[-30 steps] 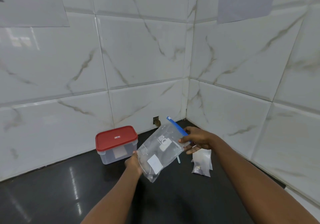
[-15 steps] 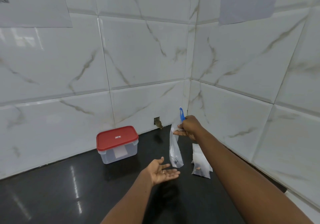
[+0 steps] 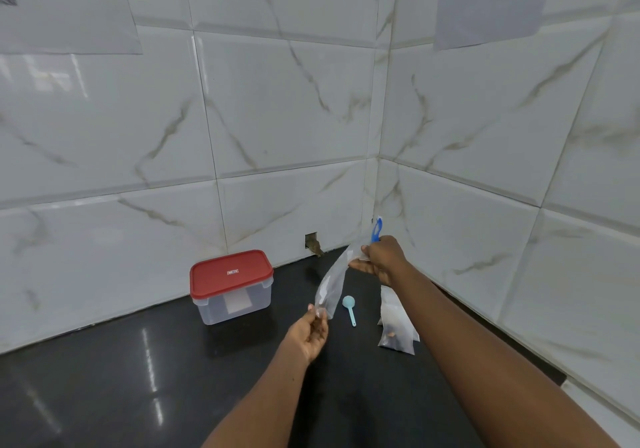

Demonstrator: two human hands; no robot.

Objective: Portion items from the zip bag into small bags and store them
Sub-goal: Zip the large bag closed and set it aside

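Up by the wall corner, the right hand (image 3: 381,257) is gripping the mouth end of the zip bag (image 3: 331,283), fingers curled round it just below the blue zip strip (image 3: 375,231), which is sticking up above the knuckles; from there the bag is slanting down and to the left, its long axis running straight to the left hand (image 3: 310,331); that hand is sitting lower and nearer the person, pinching the bag's bottom corner at its fingertips; so the bag is hanging in the air, stretched between the two hands, mouth high and bottom low. Its contents are too faint to make out. Probably the next move is depending on that tilt, since opening needs the raised mouth. On the black counter (image 3: 173,378) below, a pale blue scoop (image 3: 349,309) is lying between the bag and the small bags (image 3: 396,329); a red-lidded container (image 3: 231,284) is standing further left.
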